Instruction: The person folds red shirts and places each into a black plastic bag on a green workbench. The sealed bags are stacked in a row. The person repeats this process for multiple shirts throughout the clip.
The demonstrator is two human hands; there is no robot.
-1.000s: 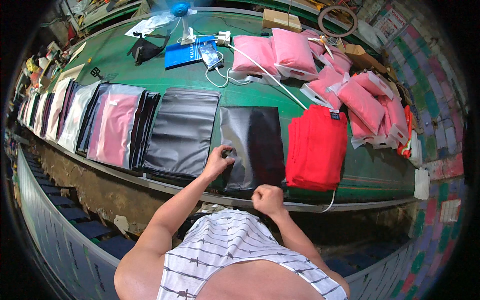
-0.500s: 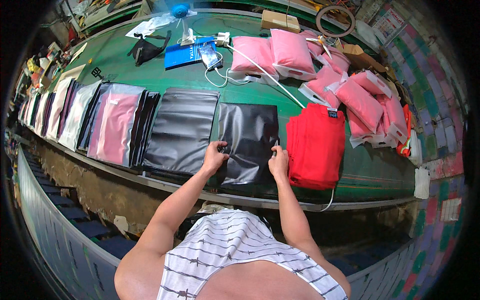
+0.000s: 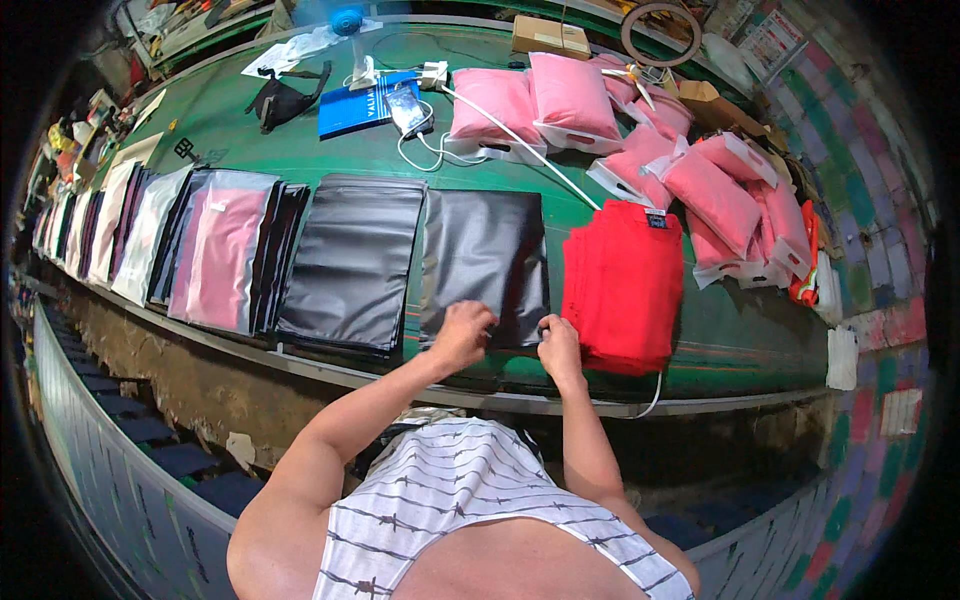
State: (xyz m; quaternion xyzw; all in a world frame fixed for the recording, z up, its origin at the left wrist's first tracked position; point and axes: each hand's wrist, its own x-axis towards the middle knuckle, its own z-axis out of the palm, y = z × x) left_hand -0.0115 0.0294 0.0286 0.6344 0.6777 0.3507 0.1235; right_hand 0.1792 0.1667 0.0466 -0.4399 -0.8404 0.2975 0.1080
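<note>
A flat black plastic bag (image 3: 485, 245) lies on the green table in front of me, with a sheen across its surface. At its lower right corner my right hand (image 3: 560, 347) is closed, thumb and fingers pinching the bag's edge. My left hand (image 3: 464, 335) is over the bag's lower edge, its fingers bent and slightly blurred; whether they grip the film I cannot tell. Just right of the bag is a stack of folded red garments (image 3: 625, 290) with a dark neck label on top. A pile of grey-black plastic bags (image 3: 352, 260) lies to the left.
Bagged garments (image 3: 220, 250) stand in a long row at the left. Filled pink bags (image 3: 575, 100) are heaped at the back right. A blue box (image 3: 355, 108), a phone (image 3: 408, 108) with a white cable and a small blue fan (image 3: 346, 22) are farther back.
My left hand has moved from the bag's left edge toward its lower edge, nearer my right hand. My right hand has slid down to the lower right corner.
</note>
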